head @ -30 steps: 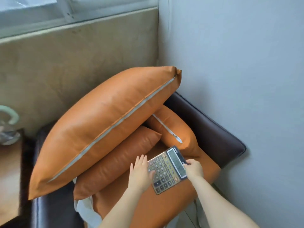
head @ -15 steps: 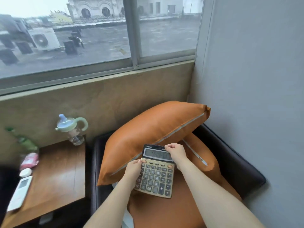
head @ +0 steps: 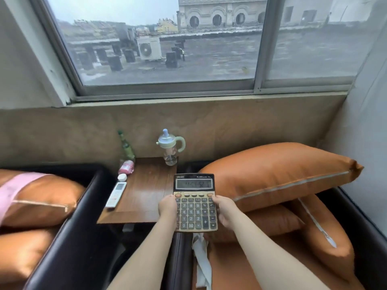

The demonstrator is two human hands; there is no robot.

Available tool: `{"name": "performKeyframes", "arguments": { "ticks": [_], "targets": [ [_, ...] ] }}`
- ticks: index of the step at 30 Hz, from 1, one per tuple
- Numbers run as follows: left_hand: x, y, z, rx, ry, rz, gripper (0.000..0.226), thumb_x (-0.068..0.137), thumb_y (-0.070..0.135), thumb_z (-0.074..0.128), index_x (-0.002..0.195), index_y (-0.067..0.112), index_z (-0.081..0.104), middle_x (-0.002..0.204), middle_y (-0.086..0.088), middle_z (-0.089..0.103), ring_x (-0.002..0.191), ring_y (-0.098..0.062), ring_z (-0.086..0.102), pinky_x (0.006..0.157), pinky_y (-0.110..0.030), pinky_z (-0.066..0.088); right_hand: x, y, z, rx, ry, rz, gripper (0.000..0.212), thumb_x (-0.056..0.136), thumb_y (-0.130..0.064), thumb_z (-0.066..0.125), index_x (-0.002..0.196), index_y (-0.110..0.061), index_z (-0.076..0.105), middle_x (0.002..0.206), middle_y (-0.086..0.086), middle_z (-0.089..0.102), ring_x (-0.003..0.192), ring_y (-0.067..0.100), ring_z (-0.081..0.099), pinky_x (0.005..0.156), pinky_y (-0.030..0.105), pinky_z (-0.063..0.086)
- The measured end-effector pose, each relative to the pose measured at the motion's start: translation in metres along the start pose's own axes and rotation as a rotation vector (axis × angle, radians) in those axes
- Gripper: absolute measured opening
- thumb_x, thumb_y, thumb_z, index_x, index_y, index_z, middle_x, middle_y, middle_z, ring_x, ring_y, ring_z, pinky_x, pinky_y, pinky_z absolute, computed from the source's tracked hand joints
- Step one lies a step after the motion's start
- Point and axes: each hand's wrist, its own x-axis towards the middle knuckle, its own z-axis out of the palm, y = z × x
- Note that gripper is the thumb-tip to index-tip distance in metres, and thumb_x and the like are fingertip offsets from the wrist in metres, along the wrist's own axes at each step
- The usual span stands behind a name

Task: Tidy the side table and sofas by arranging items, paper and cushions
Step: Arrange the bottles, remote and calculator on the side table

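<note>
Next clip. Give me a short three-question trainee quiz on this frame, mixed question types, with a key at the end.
1. True or false: both hands grip the calculator.
2. Which item lies nearest the front edge of the side table? A) sippy cup B) white remote C) green bottle
3. Fill in: the large orange cushion on the right sofa lies on top of other ____.

Key
1. True: left hand and right hand hold its two sides.
2. B
3. cushions
</note>
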Motion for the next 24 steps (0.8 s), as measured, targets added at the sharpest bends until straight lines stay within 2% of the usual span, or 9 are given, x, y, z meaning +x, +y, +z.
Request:
{"name": "performKeyframes", "arguments": {
  "ticks": [2, 3, 8, 11, 13, 16, 19, 22, 24],
  "targets": [
    [0.01, 0.005, -0.023, -0.007, 0.039, 0.003, 0.025, 0.089, 0.005, 0.039, 0.07, 0.007, 0.055, 0.066, -0.012, 0.062, 0.056, -0.026, 0.059, 0.055, -0.032, 0.053, 0.006, 0.011, 0.022, -0.012, -0.037, 0.037, 0.024, 0.098, -0.012, 0.044, 0.101, -0.004, 0.066, 0.095, 0.012, 0.07, 0.084, 0.024, 0.065, 0.075, 0.038, 0.054],
    [0.017, 0.007, -0.035, -0.015, 0.056, -0.002, 0.025, 0.089, 0.004, 0.04, 0.068, 0.007, 0.055, 0.067, -0.013, 0.062, 0.056, -0.026, 0.059, 0.057, -0.033, 0.053, 0.011, 0.015, 0.033, -0.038, -0.045, 0.059, 0.025, 0.097, -0.01, 0.043, 0.1, -0.005, 0.067, 0.094, 0.012, 0.07, 0.083, 0.024, 0.065, 0.072, 0.037, 0.054],
    [0.069, 0.017, -0.094, 0.003, 0.121, -0.002, 0.024, 0.085, 0.006, 0.042, 0.07, 0.005, 0.061, 0.085, -0.021, 0.069, 0.072, -0.035, 0.066, 0.075, -0.054, 0.056, 0.039, 0.027, 0.099, -0.11, -0.054, 0.091, 0.037, 0.095, 0.0, 0.031, 0.092, -0.01, 0.066, 0.083, 0.006, 0.065, 0.072, 0.017, 0.058, 0.058, 0.027, 0.051],
    [0.105, 0.029, -0.128, 0.03, 0.11, 0.02, 0.031, 0.095, 0.018, 0.04, 0.075, 0.007, 0.061, 0.089, -0.018, 0.07, 0.084, -0.036, 0.067, 0.083, -0.052, 0.055, 0.063, 0.038, 0.144, -0.107, -0.031, 0.096, 0.037, 0.094, 0.003, 0.03, 0.089, -0.008, 0.065, 0.077, 0.005, 0.064, 0.064, 0.014, 0.059, 0.052, 0.023, 0.05],
    [0.126, 0.042, -0.151, 0.063, 0.062, 0.054, 0.037, 0.1, 0.026, 0.035, 0.078, 0.011, 0.06, 0.091, -0.014, 0.069, 0.089, -0.032, 0.065, 0.089, -0.045, 0.052, 0.083, 0.05, 0.177, -0.096, -0.004, 0.096, 0.035, 0.094, 0.002, 0.032, 0.088, -0.007, 0.065, 0.075, 0.005, 0.065, 0.065, 0.016, 0.061, 0.057, 0.026, 0.052],
    [0.167, 0.059, -0.185, 0.153, -0.02, 0.102, 0.034, 0.101, 0.025, 0.034, 0.08, 0.016, 0.059, 0.092, -0.01, 0.066, 0.092, -0.028, 0.062, 0.092, -0.037, 0.048, 0.108, 0.065, 0.226, -0.067, 0.048, 0.095, 0.032, 0.091, 0.005, 0.036, 0.076, -0.004, 0.063, 0.067, 0.008, 0.066, 0.058, 0.02, 0.064, 0.056, 0.03, 0.053],
    [0.209, 0.065, -0.215, 0.256, -0.072, 0.067, 0.032, 0.099, 0.027, 0.036, 0.102, 0.01, 0.063, 0.106, -0.015, 0.067, 0.102, -0.033, 0.062, 0.097, -0.045, 0.047, 0.121, 0.074, 0.266, -0.063, 0.082, 0.108, 0.028, 0.092, 0.004, 0.037, 0.084, 0.0, 0.063, 0.072, 0.013, 0.068, 0.064, 0.026, 0.066, 0.056, 0.033, 0.054],
    [0.245, 0.065, -0.227, 0.317, -0.096, 0.023, 0.039, 0.097, 0.029, 0.037, 0.112, 0.004, 0.063, 0.103, -0.014, 0.069, 0.099, -0.031, 0.064, 0.096, -0.045, 0.049, 0.137, 0.08, 0.284, -0.046, 0.128, 0.108, 0.025, 0.091, 0.003, 0.04, 0.086, 0.002, 0.064, 0.081, 0.019, 0.069, 0.072, 0.031, 0.067, 0.063, 0.039, 0.057],
    [0.25, 0.068, -0.226, 0.3, -0.109, -0.005, 0.041, 0.1, 0.035, 0.034, 0.111, 0.009, 0.063, 0.101, -0.012, 0.069, 0.098, -0.028, 0.065, 0.095, -0.041, 0.049, 0.15, 0.079, 0.285, -0.051, 0.169, 0.094, 0.022, 0.09, 0.002, 0.041, 0.085, 0.004, 0.063, 0.08, 0.019, 0.068, 0.071, 0.032, 0.067, 0.069, 0.044, 0.055]
  ]
}}
